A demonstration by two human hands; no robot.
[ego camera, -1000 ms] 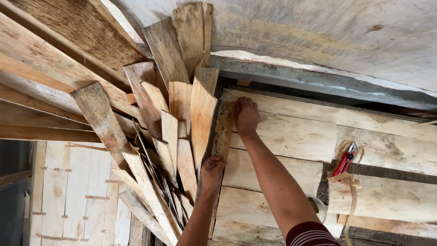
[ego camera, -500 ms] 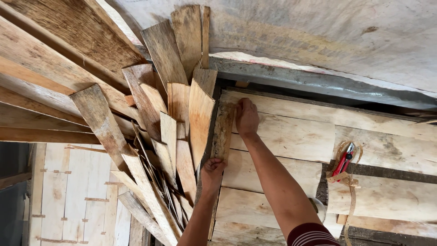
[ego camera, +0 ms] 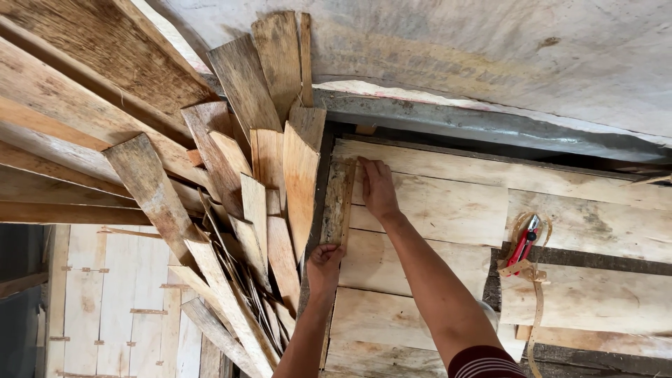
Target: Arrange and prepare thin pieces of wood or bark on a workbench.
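Veneer strip still held at the board's left edge.
Since a second ago almost nothing moved: left hand (ego camera: pixel 324 260) pinches the narrow veneer strip (ego camera: pixel 338 203) at its lower end, right hand (ego camera: pixel 376 187) presses flat against its top, beside the veneer sheets (ego camera: pixel 427 210).

Left hand (ego camera: pixel 324 260) clenched, right hand (ego camera: pixel 378 187) flat

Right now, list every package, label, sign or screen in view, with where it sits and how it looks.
None in view: no package, label, sign or screen.
Only bare wood veneer sheets, a pile of veneer scraps, a dark strip held by the left hand and right hand, and a red-handled cutter at right.
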